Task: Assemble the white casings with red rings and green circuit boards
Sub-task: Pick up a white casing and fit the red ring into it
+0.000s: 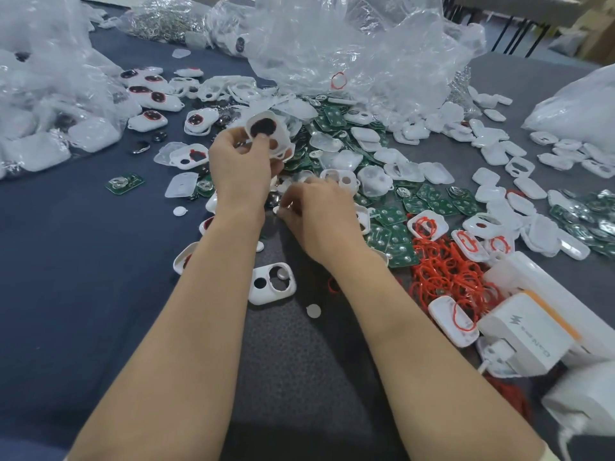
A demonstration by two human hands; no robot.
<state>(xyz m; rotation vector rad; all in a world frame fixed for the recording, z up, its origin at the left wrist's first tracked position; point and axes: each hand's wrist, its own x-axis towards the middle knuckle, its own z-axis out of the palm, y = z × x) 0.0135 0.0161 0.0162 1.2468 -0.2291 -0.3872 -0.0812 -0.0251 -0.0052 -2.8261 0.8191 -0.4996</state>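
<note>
My left hand [241,164] is raised above the table and grips a white casing [266,131] with a dark round opening, thumb on its face. Lower and to the right, my right hand [319,211] reaches down among the loose parts with curled fingers pinching a small pale piece; what it is stays hidden. Green circuit boards [392,241] lie in a heap right of that hand. A tangle of red rings [446,271] spreads beside them. An empty white casing [271,282] lies between my forearms.
Crumpled clear plastic bags [349,54] fill the back and the left. Finished casings with red rings [149,91] lie at the back left. White boxes [529,327] sit at the right edge. A lone circuit board [124,184] rests on the dark cloth.
</note>
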